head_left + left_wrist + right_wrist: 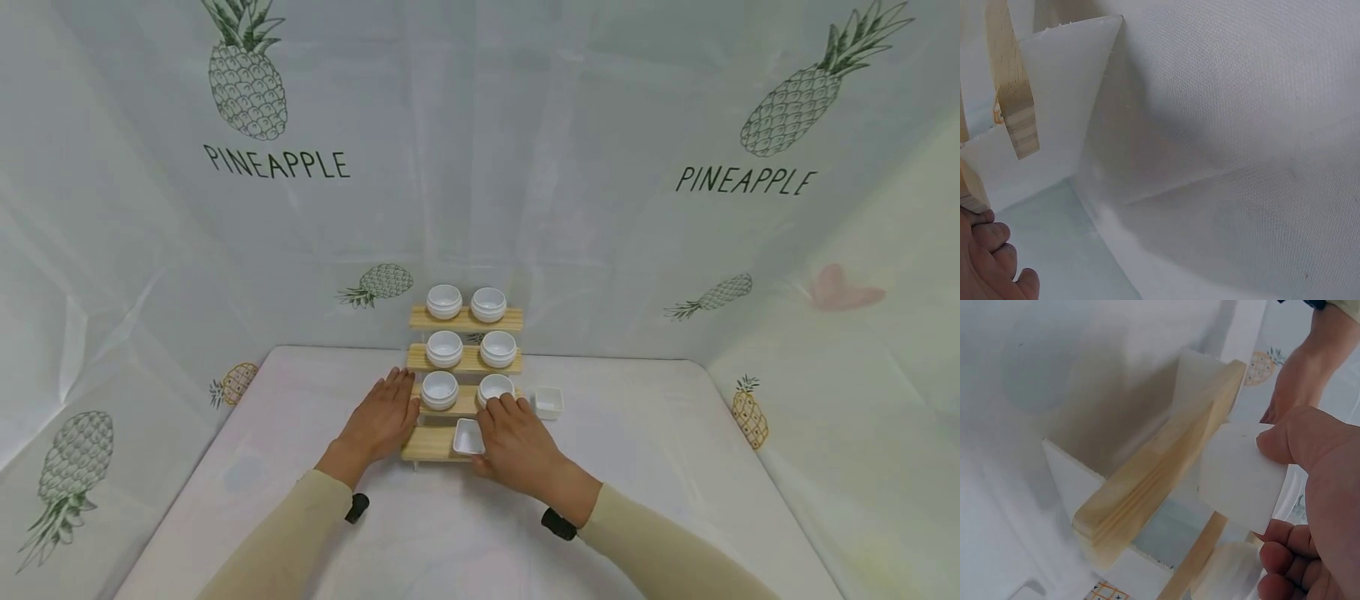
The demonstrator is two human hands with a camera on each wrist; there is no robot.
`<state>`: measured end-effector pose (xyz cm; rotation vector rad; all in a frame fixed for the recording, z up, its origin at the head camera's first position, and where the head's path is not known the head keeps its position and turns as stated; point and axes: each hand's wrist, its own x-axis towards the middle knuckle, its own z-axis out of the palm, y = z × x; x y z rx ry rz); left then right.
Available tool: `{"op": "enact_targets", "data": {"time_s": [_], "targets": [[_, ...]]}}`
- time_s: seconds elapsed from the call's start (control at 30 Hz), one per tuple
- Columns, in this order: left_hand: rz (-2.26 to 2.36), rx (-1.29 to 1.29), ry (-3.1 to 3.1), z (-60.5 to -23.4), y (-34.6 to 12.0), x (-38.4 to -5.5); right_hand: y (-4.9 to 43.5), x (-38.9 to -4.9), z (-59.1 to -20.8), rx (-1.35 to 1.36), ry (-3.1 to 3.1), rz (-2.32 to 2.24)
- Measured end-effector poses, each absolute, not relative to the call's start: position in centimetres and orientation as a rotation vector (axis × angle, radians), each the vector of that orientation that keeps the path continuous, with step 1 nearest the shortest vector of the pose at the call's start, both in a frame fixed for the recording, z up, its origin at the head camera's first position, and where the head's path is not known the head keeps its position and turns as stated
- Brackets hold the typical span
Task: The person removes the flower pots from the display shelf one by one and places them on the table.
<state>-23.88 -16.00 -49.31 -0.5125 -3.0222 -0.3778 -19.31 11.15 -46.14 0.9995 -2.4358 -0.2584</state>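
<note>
Several fingers of the left hand (381,415) are resting, extended and gripping nothing, against the four-tier wooden stand's (424,444) left edge, apparently steadying it. Six round white bowls (439,389) are standing in pairs on the upper tiers, seemingly for balance. At the lowest tier, a square white dish (468,437) is being pinched by its right side between thumb and fingers of the right hand (521,442), likely for control. A second square dish (548,403) is sitting near the tabletop's (637,442) far edge, within reach.

Beige sleeves (288,537), black wrist devices (559,524)

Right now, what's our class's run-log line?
left hand: touching wooden stand | right hand: pinching square dish at lowest step | second square dish: on table
</note>
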Motion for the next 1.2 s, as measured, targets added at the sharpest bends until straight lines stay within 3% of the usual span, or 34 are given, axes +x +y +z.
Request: {"op": "enact_targets", "data": {"time_s": [0.57, 1.2], "targets": [[-0.381, -0.505, -3.006, -49.2, -15.7, -23.6, 14.7, -19.4, -45.7, 0.998, -2.432, -0.240], [-0.376, -0.513, -3.012, -49.6, -15.9, -23.8, 22.2, -20.1, -46.0, 0.927, -2.449, -0.193]]}}
